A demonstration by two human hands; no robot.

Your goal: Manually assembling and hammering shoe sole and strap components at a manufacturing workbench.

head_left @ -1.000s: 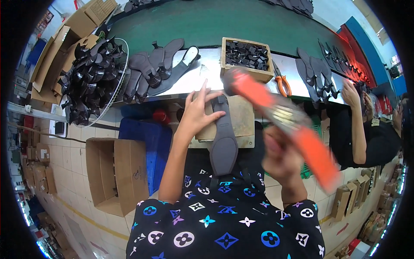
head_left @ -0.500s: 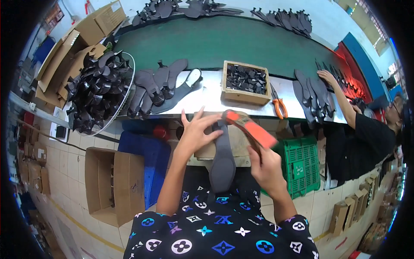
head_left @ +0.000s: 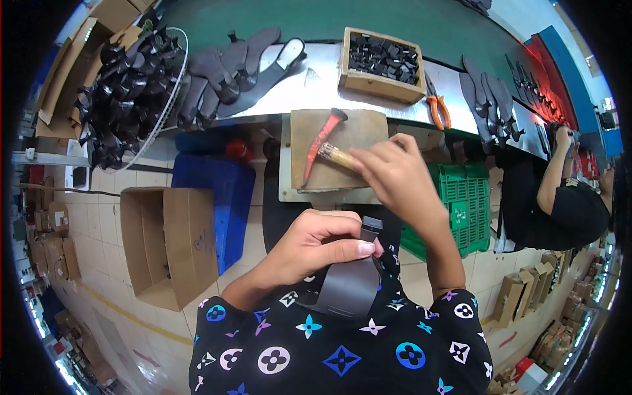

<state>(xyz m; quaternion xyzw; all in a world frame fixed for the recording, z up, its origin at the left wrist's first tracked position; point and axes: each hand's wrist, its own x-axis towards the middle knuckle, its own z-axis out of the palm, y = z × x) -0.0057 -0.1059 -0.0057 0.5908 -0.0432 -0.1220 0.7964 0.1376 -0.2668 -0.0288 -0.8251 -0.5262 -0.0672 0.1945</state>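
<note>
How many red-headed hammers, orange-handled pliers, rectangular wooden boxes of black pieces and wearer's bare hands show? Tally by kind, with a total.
Red-headed hammer: 1
Orange-handled pliers: 1
Rectangular wooden box: 1
Wearer's bare left hand and right hand: 2
Total: 5

Pale tiles spread across the floor (head_left: 99, 230), a yellow line (head_left: 135, 318) slicing along the left! Up top, a shiny metal counter (head_left: 316, 82) fronts a broad green surface (head_left: 316, 20), pale wall (head_left: 517, 23) beyond, red light (head_left: 552, 89) blazing at right beside a blue panel (head_left: 559, 52)!
</note>
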